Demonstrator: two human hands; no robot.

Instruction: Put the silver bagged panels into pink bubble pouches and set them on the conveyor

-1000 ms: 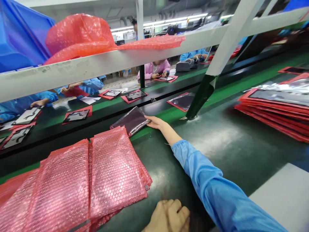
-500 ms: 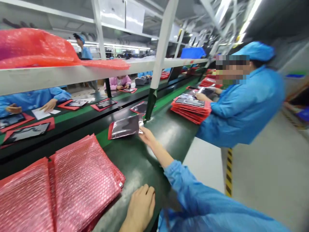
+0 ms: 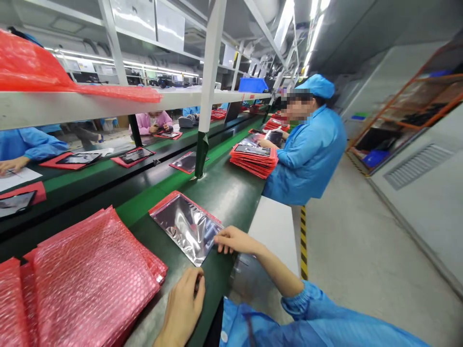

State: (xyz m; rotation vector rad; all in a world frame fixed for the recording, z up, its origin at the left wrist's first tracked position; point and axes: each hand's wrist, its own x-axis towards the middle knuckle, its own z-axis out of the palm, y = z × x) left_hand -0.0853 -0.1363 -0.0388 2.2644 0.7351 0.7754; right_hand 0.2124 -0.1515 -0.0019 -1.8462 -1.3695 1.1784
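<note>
A shiny silver bag on a red backing point(image 3: 183, 224) lies flat on the green bench point(image 3: 224, 193) in front of me. My right hand point(image 3: 233, 239) pinches its near right corner with fingers closed. Close to the bench's near edge, my left hand point(image 3: 183, 301) rests with fingers curled just below the bag's near corner; I cannot see anything in it. A stack of pink bubble-wrap bags point(image 3: 87, 274) lies to the left of both hands.
A person in a blue coat and cap point(image 3: 307, 149) sits to the right at a stack of red-backed bags point(image 3: 253, 159). A white post point(image 3: 206, 96) stands on the bench. Other workers' hands and trays point(image 3: 133, 155) lie across the belt. Grey floor is at right.
My right hand has drawn the silver bag from the far side of the bench toward me, and it now lies flat. The view has swung to the right.
</note>
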